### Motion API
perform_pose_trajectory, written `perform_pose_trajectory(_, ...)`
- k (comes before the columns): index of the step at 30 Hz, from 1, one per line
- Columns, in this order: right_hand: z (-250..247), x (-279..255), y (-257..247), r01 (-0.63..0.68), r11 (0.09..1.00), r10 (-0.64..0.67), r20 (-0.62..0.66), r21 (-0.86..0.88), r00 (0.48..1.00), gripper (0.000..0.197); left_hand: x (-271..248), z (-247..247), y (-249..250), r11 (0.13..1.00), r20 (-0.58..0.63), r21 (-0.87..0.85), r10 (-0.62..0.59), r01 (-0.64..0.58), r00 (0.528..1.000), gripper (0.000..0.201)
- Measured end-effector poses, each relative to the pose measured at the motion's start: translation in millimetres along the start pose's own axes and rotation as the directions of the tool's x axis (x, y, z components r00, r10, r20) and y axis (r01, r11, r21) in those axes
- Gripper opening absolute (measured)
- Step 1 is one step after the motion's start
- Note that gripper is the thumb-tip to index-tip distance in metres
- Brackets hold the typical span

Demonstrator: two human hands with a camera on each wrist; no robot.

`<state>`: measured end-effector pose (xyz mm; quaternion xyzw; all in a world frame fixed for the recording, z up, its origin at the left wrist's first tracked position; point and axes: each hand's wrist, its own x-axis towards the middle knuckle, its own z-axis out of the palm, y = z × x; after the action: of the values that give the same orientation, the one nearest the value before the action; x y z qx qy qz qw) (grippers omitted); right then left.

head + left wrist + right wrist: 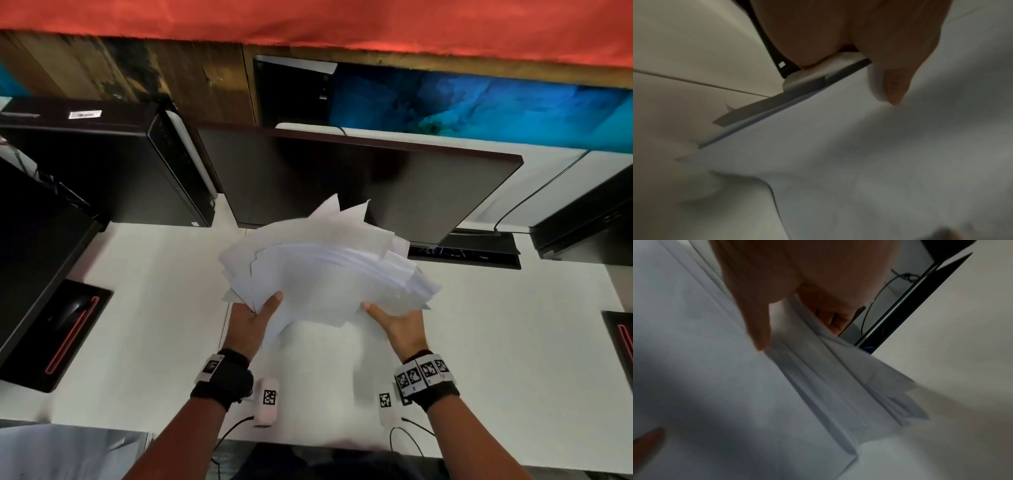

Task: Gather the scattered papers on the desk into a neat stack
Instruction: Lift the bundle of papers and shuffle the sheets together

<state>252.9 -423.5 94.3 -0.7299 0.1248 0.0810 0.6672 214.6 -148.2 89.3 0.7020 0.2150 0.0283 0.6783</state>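
At far left of the frame a dark monitor [30, 253] stands over a mouse [70, 310] on its black pad [58, 337], with a computer tower [102, 164] behind. Mid-frame, the left hand [251, 323] and right hand [399, 323] pinch an uneven sheaf of papers [325, 274], thumbs on top, fingers underneath, lifted above the white desk [154, 325] before a central monitor [359, 185]. At lower right sits another pad [620, 335]. Red cloth [342, 24] spans the top.

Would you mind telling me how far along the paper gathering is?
Gathered: the papers are off the desk, held in one bundle. In hand: left hand and right hand hold its near edge. Left: corners still fan out unevenly, so squaring up and setting down remain.
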Motion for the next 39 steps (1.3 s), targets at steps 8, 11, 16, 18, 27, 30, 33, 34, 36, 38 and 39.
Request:
perform_pose_trajectory(8,26.6,-13.2,-0.8,0.038,0.982,-0.007,-0.162,0.186,0.987,0.022,-16.2,6.5,-9.4,0.966,-0.077,0.177,-0.175,0.186,0.982,0.06)
perform_pose_trajectory(11,26.0,-16.5,4.4,0.075,0.979,-0.036,-0.198,0.191,0.98,0.024,-18.8,7.4,-2.5,0.994,-0.11,0.031,-0.099,0.103,0.989,0.048)
perform_pose_trajectory(16,15.8,-13.0,8.9,0.015,0.978,0.011,-0.124,0.207,0.992,0.029,-17.9,3.5,1.7,0.995,0.023,-0.101,-0.012,0.014,1.0,0.04)
perform_pose_trajectory(18,6.0,-6.2,7.0,-0.006,0.979,0.02,-0.066,0.202,0.998,0.04,-11.4,-6.8,7.1,0.995,0.096,-0.101,-0.011,0.02,0.995,0.041)
perform_pose_trajectory(27,-27.9,18.6,-11.1,-0.092,0.994,0.084,0.138,0.053,0.987,0.033,24.4,-36.9,24.5,0.99,0.273,0.115,-0.112,0.083,0.955,0.041)
perform_pose_trajectory(30,-31.0,19.8,-18.9,-0.077,0.997,0.072,0.17,0.026,0.983,0.042,22.4,-38.6,23.1,0.993,0.314,0.057,-0.12,0.107,0.942,0.04)
perform_pose_trajectory(33,-28.9,18.3,-16.4,-0.107,0.994,0.108,0.193,-0.016,0.975,0.029,19.5,-38.3,12.9,0.982,0.292,0.053,-0.188,0.18,0.938,0.048)
perform_pose_trajectory(34,-26.9,16.1,-16.6,-0.116,0.993,0.119,0.175,-0.03,0.977,0.028,17.5,-37.2,10.5,0.985,0.299,0.035,-0.174,0.171,0.938,0.051)
perform_pose_trajectory(36,-22.7,10.0,-18.5,-0.085,0.996,0.083,0.158,0.004,0.984,0.033,14.1,-34.3,9.6,0.987,0.295,0.013,-0.155,0.158,0.943,0.048)
perform_pose_trajectory(38,-23.5,8.8,-16.6,-0.052,0.997,0.044,0.138,0.05,0.989,0.037,11.7,-34.4,10.1,0.987,0.283,0.035,-0.161,0.158,0.945,0.037)
perform_pose_trajectory(39,-24.3,7.6,-16.4,-0.037,0.997,0.027,0.152,0.064,0.988,0.04,12.0,-35.1,9.7,0.986,0.273,0.064,-0.164,0.152,0.948,0.033)
